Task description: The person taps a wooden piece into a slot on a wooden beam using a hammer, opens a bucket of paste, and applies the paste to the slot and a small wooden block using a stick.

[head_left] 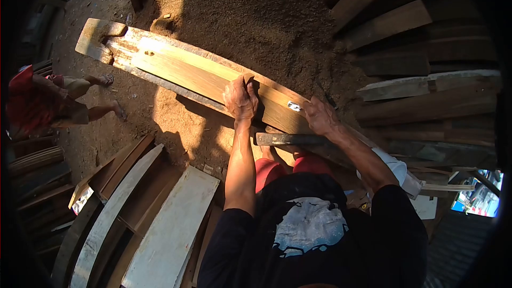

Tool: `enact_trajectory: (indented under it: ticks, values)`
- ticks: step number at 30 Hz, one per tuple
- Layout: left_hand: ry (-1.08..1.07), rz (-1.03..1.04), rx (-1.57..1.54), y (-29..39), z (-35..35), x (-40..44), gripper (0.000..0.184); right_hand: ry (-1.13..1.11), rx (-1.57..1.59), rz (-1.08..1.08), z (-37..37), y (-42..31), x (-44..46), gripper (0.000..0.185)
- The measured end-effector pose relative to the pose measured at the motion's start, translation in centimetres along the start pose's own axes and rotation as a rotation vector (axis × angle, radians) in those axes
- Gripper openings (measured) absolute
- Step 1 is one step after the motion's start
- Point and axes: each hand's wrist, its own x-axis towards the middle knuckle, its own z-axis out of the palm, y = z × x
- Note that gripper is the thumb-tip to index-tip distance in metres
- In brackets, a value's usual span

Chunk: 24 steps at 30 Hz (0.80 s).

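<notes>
A long pale wooden board (186,72) lies on a thicker, worn wooden bench (93,40) that slants from upper left to lower right. My left hand (241,97) is closed over the middle of the board, its fingers curled round a small brown piece (248,78) too hidden to identify. Farther right, my right hand (321,116) has its fingers bent at the board, beside a small white object (294,106); what it grips, if anything, cannot be made out. A dark wooden bar (290,139) sits just below the board, between my forearms.
Sawdust (245,16) covers the ground beyond the bench. Wooden planks (432,96) are stacked at the right, and more boards (170,224) lean at the lower left. A person in a red cap (34,101) is at the far left. A white round container (392,168) stands near my right elbow.
</notes>
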Motion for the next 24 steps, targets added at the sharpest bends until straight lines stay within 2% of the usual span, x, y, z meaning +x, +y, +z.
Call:
enact_trajectory:
  ticks: [5, 8, 11, 14, 17, 20, 23, 24]
  values:
    - [0.011, 0.001, 0.015, 0.2, -0.1, 0.2, 0.027, -0.009, -0.015, -0.014, -0.1, 0.4, 0.5, 0.012]
    - [0.029, 0.01, -0.007, 0.2, -0.2, 0.4, 0.026, -0.168, -0.022, 0.071, -1.3, 0.2, 1.2, 0.018]
    - [0.015, -0.004, 0.0, 0.2, 0.0, 0.2, 0.026, -0.011, 0.028, 0.06, -1.5, 0.1, 0.2, 0.024]
    - [0.02, 0.006, 0.012, -0.1, 0.1, 0.2, 0.027, 0.018, 0.143, -0.021, 2.9, 2.4, -0.6, 0.019]
    - [0.011, 0.007, 0.024, 0.0, 0.0, 0.3, 0.028, -0.097, 0.136, 0.043, 2.4, 1.5, 0.0, 0.025]
    - [0.022, 0.006, 0.011, 0.1, 0.0, 0.3, 0.028, -0.062, 0.102, -0.012, 0.1, 0.4, 1.9, 0.023]
    - [0.02, 0.025, 0.004, 0.3, -0.1, 0.3, 0.028, 0.102, 0.187, 0.006, 2.2, 0.9, 0.7, 0.021]
    - [0.023, 0.028, -0.007, 0.1, 0.0, 0.3, 0.028, 0.081, 0.126, 0.022, 1.6, 0.8, 0.1, 0.02]
